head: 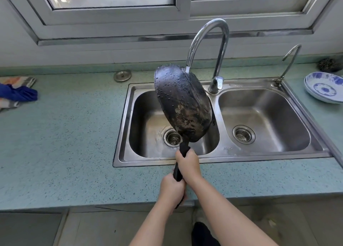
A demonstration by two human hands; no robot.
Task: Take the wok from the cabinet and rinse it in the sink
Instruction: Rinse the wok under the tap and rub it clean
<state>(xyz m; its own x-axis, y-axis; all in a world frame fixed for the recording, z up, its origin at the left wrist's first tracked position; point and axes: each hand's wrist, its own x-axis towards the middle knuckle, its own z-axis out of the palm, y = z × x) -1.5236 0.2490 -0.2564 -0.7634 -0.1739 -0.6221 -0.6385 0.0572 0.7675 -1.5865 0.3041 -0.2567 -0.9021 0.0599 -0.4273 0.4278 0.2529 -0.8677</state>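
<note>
A black, scorched wok (182, 103) stands almost on edge over the left basin of the steel double sink (222, 154), its wet underside turned toward me. Water runs from the tall curved faucet (213, 41) onto its upper rim. Both hands hold its long black handle (181, 164): my right hand (188, 165) grips it nearer the pan, my left hand (171, 190) grips the end. Water flows toward the left drain (172, 138). The wok's inside is hidden from me.
A small second tap (289, 60) stands at the sink's right rear corner. Blue-and-white dishes (324, 87) sit on the counter at right, a dark scrubber (329, 65) behind them. A sink plug (122, 75) and cloths (16, 92) lie on the left counter. A window runs behind.
</note>
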